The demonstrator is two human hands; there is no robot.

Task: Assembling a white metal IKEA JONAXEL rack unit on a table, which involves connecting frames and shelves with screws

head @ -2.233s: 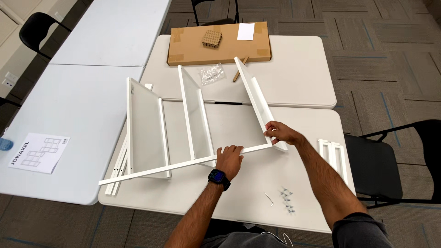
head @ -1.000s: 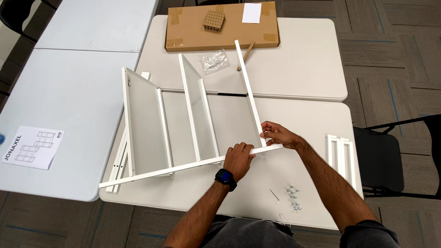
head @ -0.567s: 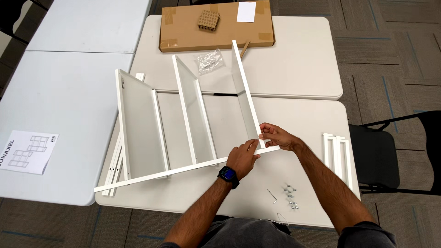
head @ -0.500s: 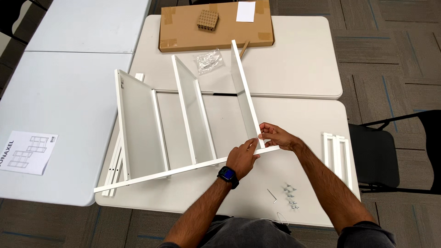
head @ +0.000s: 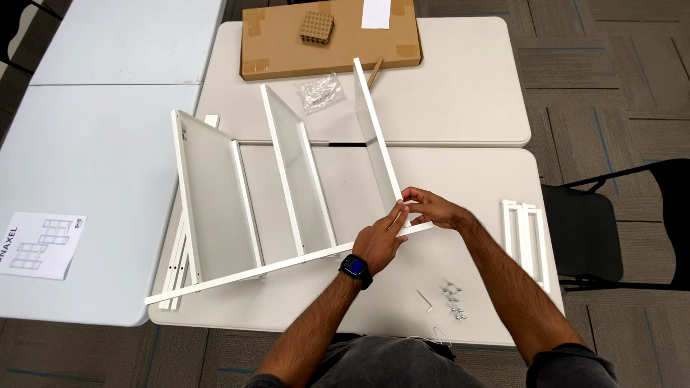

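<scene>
The white shelf frame (head: 287, 194) lies on the table (head: 474, 129), stiff and probably light; its thin edges suit pinching. Both hands, left (head: 379, 244) and right (head: 431, 210), pinch its near-right corner. Screws (head: 453, 300) lie nearby.

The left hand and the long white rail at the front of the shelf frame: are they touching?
Touching. In the head view the left hand lies across the long white rail, its fingers reaching up to the corner where the right hand also rests.
</scene>
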